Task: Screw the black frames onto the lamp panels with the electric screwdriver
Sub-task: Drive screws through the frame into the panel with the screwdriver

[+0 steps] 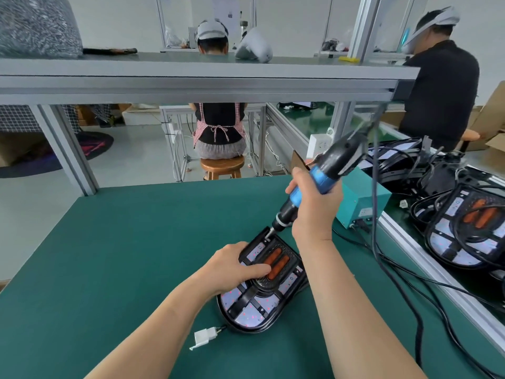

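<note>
The green table (109,255) carries a lamp panel (254,310) mid-right, a white plug (203,337) nearer, and a teal box (363,198) far right.

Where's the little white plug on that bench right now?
In the head view, the white plug lies on the green mat, low and centre, just left of the near end of the lamp panel, between the person's forearms.

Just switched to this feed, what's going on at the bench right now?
A person is fastening a black frame onto a lamp panel that lies on the green mat. The left hand holds the panel down, thumb across its orange tubes. The right hand grips the electric screwdriver, tilted, with its bit at the frame's far end. A white connector lies by the panel's near end. More framed panels are piled to the right.
</note>
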